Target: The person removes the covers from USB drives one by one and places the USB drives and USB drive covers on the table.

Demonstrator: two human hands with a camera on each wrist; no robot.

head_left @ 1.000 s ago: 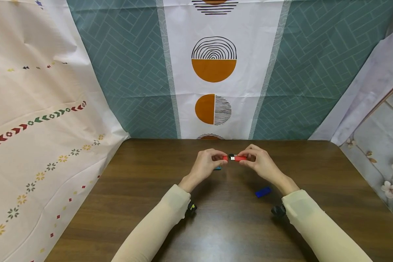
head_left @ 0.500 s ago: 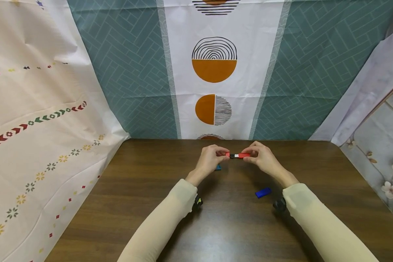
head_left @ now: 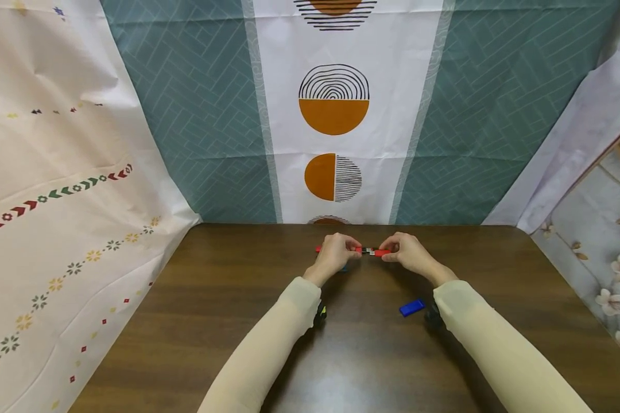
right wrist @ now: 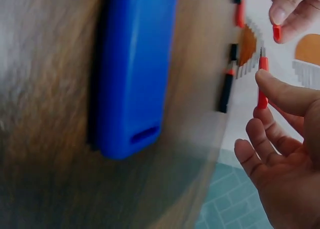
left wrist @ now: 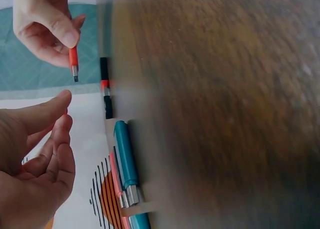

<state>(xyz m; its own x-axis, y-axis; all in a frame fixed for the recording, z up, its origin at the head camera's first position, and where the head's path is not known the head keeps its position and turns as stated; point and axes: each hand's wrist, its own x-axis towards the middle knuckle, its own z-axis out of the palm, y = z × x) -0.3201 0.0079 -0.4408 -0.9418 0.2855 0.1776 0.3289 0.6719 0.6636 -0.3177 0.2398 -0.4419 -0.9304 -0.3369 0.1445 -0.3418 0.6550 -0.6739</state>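
A small red cap (right wrist: 277,33) is pinched between the thumb and fingers of my left hand (head_left: 334,252). My right hand (head_left: 408,253) pinches a red USB flash drive (right wrist: 263,63) by its body, its metal plug bare and pointing toward the cap. In both wrist views a gap separates plug and cap. Behind the two hands lies a black and red stick (left wrist: 104,84) with a silver band. Below my left hand is a teal flash drive (left wrist: 125,154) with a metal plug, partly hidden in the head view.
A blue flash drive (head_left: 411,308) lies on the brown wooden table (head_left: 227,310), close to the right wrist. A red item (head_left: 318,249) shows left of the left hand. Patterned cloth (head_left: 336,115) hangs behind the table's far edge.
Both hands keep their hold on the cap and the flash drive. The left hand has moved slightly right, narrowing the distance between the hands. The head view has shifted a little.
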